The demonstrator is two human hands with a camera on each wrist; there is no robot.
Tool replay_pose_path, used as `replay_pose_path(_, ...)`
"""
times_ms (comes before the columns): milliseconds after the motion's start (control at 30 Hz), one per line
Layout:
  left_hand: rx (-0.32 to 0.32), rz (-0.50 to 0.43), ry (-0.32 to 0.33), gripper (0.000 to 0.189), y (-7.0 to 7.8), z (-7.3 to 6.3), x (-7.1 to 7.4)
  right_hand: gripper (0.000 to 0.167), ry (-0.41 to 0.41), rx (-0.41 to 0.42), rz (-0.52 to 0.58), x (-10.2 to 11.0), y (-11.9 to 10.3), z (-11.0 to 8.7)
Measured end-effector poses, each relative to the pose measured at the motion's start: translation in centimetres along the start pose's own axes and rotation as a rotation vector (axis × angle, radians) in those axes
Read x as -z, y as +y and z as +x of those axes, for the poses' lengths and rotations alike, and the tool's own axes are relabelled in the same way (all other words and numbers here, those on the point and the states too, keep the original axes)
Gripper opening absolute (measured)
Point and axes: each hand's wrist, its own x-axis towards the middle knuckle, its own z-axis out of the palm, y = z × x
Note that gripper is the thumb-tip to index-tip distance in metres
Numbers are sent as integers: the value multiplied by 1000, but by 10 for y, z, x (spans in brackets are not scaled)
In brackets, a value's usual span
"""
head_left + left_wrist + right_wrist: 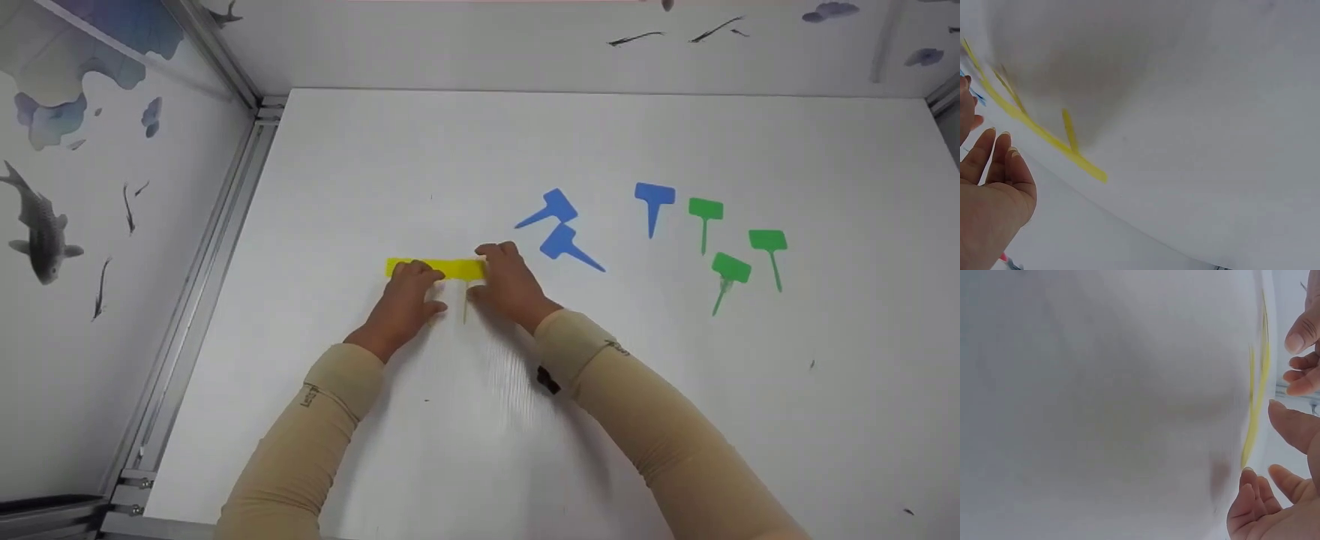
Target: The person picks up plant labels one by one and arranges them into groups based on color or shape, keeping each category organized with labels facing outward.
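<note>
Yellow T-shaped plant labels (457, 268) lie with their heads side by side, forming one strip; a thin stem points toward the person between the hands. My left hand (405, 300) lies over the strip's left part, fingertips at the yellow heads and thumb apart from the fingers. At the right end, the fingers of my right hand (514, 285) touch or nearly touch the strip, the thumb beside the stem. In the left wrist view, two yellow stems (1069, 129) stand off the strip, and the left fingers are loosely bent around nothing.
Right of the hands lie two blue labels (556, 204) touching each other, and another blue label (655, 196) farther right. Green labels (767, 240) lie beyond it. A white panel (127, 360) with metal framing borders the white table (420, 150) on the left.
</note>
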Motion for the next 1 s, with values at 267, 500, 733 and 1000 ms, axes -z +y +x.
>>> replay_pose_path(267,3,-1,-8,48,5,-4,-7,60,0,63,18,10,9,-8)
replay_pose_path(500,-3,13,4,47,10,-3,-10,59,4,99,16,21,18,-17)
replay_pose_path(733,-3,19,-4,47,14,-1,-14,60,5,141,-25,29,26,-23)
replay_pose_path(1000,-30,12,-33,51,18,1,-18,61,24,184,-80,41,40,-32)
